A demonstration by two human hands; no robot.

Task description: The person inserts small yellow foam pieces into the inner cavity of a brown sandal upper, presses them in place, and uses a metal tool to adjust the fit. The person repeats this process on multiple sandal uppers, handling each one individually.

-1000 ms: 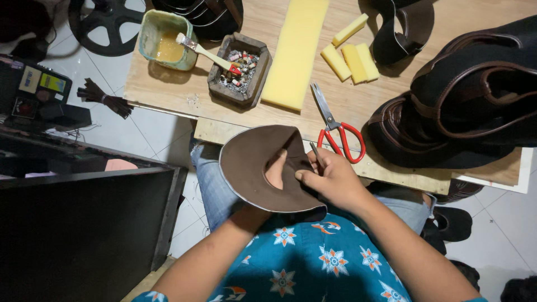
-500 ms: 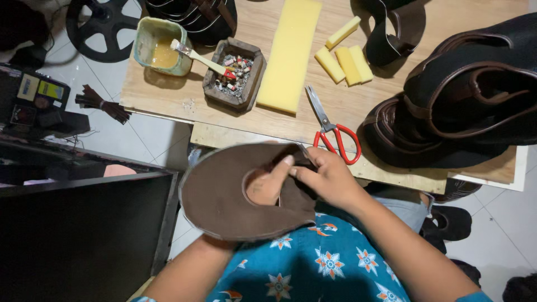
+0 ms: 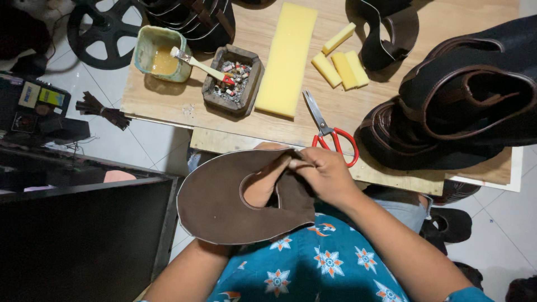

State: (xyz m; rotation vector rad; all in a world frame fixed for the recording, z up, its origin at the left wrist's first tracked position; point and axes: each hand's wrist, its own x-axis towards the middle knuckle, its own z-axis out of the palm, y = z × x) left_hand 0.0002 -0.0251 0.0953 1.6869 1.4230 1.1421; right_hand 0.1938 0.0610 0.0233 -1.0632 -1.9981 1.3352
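A wooden worktable (image 3: 391, 112) fills the upper part of the frame above a pale tiled floor (image 3: 140, 145), carrying a glue pot (image 3: 151, 56) with a brush at upper left, a yellow foam slab (image 3: 288, 59) at top centre, red-handled scissors (image 3: 330, 134) near its lower edge and stacked dark leather uppers (image 3: 464, 100) at right. In the centre, over the lap, the right hand (image 3: 324, 176) has its fingers closed, pinching the inner edge of a brown leather piece (image 3: 224, 204) with a rounded cut-out. The left hand (image 3: 265, 182) lies under the piece, showing through the cut-out and supporting it; whether its fingers are curled I cannot tell.
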